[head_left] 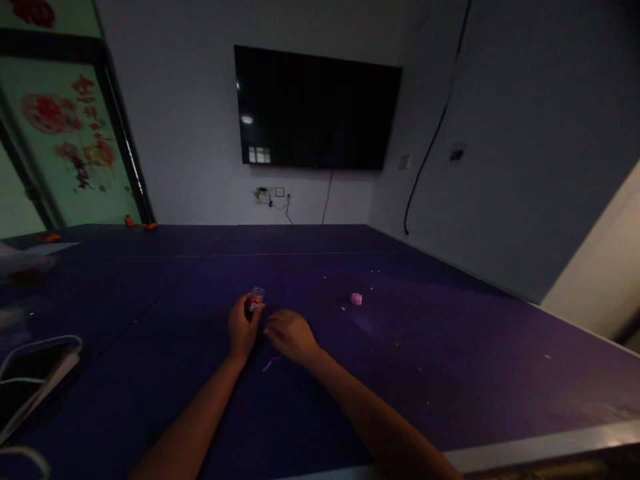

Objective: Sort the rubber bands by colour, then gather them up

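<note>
Fingers of my left hand [244, 327] are wrapped round a small clear jar [257, 298] with red on it, held above the blue-purple table [400, 373]. Just right of the jar is my right hand [291, 335], its fingers bent toward the left hand; what they hold, if anything, is too dark and small to make out. A thin purple strap [273, 363] with a pale end shows below the right hand. Farther right, a small pink object [357, 299] sits on the table.
At the left edge lie a dark device with a white cable [43, 341] and clear plastic bags [23, 267]. Small orange pieces [149, 227] are near the far left edge. White specks dot the table. A black cable [425, 157] hangs at the right wall.
</note>
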A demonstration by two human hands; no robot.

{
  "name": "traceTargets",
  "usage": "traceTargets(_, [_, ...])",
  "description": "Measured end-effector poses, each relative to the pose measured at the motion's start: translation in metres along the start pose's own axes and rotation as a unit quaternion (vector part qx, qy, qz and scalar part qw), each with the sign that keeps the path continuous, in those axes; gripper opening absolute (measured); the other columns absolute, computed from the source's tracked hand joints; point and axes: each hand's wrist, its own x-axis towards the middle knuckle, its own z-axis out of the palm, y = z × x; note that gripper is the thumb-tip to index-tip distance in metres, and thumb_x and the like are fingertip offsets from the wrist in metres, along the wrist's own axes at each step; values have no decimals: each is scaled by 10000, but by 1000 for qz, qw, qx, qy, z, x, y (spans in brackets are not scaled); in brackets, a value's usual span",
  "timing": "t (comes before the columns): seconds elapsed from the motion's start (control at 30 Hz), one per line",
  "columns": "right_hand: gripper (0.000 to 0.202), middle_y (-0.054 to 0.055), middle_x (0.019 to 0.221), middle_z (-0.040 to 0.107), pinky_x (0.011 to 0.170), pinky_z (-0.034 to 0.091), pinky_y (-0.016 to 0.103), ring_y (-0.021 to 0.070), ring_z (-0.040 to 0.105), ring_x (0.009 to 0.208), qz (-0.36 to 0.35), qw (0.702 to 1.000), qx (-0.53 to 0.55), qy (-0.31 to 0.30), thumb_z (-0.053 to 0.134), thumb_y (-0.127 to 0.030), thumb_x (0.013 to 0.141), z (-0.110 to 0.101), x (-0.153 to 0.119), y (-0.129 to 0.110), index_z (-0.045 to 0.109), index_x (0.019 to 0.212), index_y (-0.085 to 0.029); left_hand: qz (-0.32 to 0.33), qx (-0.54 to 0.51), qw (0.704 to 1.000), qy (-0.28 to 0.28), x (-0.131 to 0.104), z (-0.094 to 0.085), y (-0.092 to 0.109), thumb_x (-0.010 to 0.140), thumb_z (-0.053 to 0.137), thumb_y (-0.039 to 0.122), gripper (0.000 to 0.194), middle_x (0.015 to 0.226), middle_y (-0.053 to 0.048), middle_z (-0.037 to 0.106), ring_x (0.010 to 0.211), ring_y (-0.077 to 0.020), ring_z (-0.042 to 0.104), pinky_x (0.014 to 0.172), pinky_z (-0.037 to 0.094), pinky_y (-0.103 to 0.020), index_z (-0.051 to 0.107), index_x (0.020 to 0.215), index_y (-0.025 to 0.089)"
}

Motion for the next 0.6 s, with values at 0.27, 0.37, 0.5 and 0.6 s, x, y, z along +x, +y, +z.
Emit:
traceTargets(0.27, [249, 65, 1186, 599, 1074, 200, 476, 233, 374, 1262, -99, 961, -192, -174, 531, -300, 832, 25, -18, -12, 640, 1051, -254, -32, -21, 999, 37, 3, 0, -3, 805, 550, 467, 411, 1018, -126, 638, 956, -277, 607, 825, 479, -409, 563, 1069, 153])
traceTargets(0.37, [295, 99, 1200, 588, 1067, 187, 519, 269, 385, 1254, -26, 974, -191, -119, 509, -198, 816, 22, -15, -4, 632, 1083, -229, -34, -22, 999, 31, 3, 0, -2, 802, 556, 468, 402, 1000, -119, 642, 937, -275, 615, 812, 485, -407, 566, 1058, 159])
traceTargets(0.5, [386, 102, 1202, 592, 1061, 199, 518, 276, 419, 1227, 28, 985, -166, -32, 466, -136, 809, 12, -15, 3, 597, 1158, -239, -31, -17, 999, 26, 2, 0, -1, 796, 570, 459, 397, 995, -116, 645, 929, -275, 618, 818, 481, -411, 569, 1061, 164])
traceTargets(0.6, [367, 94, 1187, 602, 1056, 227, 496, 260, 447, 1201, -3, 989, -149, -13, 453, -199, 844, 13, -16, -4, 573, 1188, -247, -26, -17, 999, 23, 2, 1, -1, 799, 569, 451, 389, 1003, -118, 644, 935, -273, 616, 821, 480, -411, 569, 1064, 167])
